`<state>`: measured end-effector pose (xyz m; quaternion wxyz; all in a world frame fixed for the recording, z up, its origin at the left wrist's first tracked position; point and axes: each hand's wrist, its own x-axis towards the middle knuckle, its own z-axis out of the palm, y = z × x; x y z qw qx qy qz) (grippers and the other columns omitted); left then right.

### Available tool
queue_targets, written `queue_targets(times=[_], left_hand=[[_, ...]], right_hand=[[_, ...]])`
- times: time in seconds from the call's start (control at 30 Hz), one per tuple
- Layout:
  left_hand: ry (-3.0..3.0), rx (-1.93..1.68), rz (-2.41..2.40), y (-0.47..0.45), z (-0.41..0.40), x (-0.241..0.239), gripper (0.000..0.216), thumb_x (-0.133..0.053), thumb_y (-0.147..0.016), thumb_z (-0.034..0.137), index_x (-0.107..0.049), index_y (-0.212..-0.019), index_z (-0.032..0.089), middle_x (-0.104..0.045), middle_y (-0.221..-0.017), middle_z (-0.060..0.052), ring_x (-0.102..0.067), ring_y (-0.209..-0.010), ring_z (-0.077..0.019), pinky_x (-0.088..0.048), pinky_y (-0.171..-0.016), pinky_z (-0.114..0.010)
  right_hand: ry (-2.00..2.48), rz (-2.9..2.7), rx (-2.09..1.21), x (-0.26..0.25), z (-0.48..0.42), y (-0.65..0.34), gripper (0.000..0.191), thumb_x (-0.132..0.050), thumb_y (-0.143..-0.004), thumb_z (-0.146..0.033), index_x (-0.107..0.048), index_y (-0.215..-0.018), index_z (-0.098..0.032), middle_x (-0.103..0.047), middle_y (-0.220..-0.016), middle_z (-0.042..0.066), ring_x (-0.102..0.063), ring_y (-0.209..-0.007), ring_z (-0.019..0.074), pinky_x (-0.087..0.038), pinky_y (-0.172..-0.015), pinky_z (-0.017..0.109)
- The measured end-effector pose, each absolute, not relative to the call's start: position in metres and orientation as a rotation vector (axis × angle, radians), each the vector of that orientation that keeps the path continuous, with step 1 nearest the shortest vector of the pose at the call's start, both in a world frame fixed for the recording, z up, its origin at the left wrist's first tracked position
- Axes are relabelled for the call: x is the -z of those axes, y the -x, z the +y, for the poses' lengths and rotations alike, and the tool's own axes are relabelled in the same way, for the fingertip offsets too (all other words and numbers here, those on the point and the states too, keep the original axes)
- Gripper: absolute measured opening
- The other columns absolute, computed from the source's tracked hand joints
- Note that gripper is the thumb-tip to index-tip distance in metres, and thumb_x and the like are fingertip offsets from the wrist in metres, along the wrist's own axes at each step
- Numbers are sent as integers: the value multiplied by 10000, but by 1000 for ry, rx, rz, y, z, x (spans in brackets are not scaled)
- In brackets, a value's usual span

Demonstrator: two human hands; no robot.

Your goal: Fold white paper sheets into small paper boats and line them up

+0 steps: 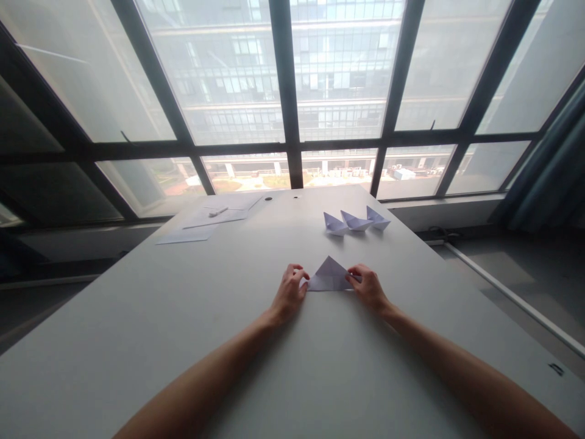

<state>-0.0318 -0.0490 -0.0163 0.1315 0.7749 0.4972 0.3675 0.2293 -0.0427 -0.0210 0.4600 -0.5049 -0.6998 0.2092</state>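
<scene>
A folded sheet of white paper (pixel 328 275) lies on the table in front of me, its peak pointing away and a flat band along its near edge. My left hand (pixel 292 286) has its curled fingers at the left end of that band. At the right end, my right hand (pixel 365 284) pinches the paper between thumb and fingers. Both hands cover the paper's corners. Just beyond stand three folded paper boats: the left boat (pixel 335 225), the middle boat (pixel 356 221) and the right boat (pixel 377 219).
Flat paper sheets (pixel 196 235) lie at the table's far left, with a small white object (pixel 218 213) on top, too small to name. The white table (pixel 183 329) reaches toward large windows (pixel 237 73). A dark curtain (pixel 534 177) hangs at the right.
</scene>
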Motion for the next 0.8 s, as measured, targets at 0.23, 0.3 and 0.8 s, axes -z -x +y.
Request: queue_targets(times=[0.23, 0.3, 0.8], left_hand=[[-2358, -934, 1678, 33, -54, 7, 39, -700, -868, 222, -736, -881, 220, -586, -1071, -73, -553, -973, -253, -470, -921, -431], [-2353, -933, 1678, 33, -54, 5, 74, -702, -868, 232, -739, -931, 233, -614, -1047, -65, -560, -978, -257, -471, -907, -418], [-1950, -1086, 1327, 35, -50, 1, 235, -601, -875, 291, -676, -1078, 199, -750, -858, -22, -648, -715, -172, -513, -703, -280]], right_hand=[[1293, -1674, -540, 19, -42, -230, 154, -615, -819, -302, -701, -845, -177, -719, -879, 85, -666, -832, 235, -501, -810, 361], [1297, -1637, -619, 17, -43, -230, 177, -621, -813, -330, -705, -846, -178, -737, -870, 82, -679, -831, 239, -509, -812, 363], [1223, -1484, -813, 8, -43, -229, 217, -678, -769, -399, -712, -807, -188, -765, -865, 88, -712, -861, 265, -556, -796, 373]])
